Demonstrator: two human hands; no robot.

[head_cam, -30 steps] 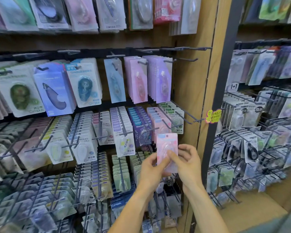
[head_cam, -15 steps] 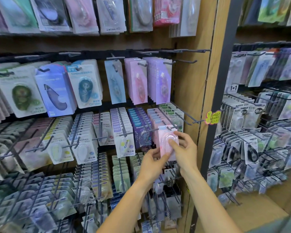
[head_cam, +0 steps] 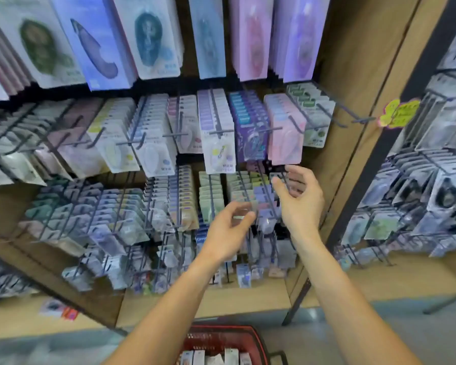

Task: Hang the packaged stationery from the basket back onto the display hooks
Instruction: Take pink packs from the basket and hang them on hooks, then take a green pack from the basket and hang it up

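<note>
Both hands have let go of the pink package, which now hangs at the front of its hook; the view has tipped downward.

Nearest, at the bottom edge, a red basket holds more packaged stationery. Above the basket, the left hand hovers with fingers loosely spread, holding nothing. Just right of it and higher, the right hand is raised with fingers relaxed and apart, empty, directly below the pink package. Beyond, rows of display hooks carry blurred packages against the wooden panel.
</note>
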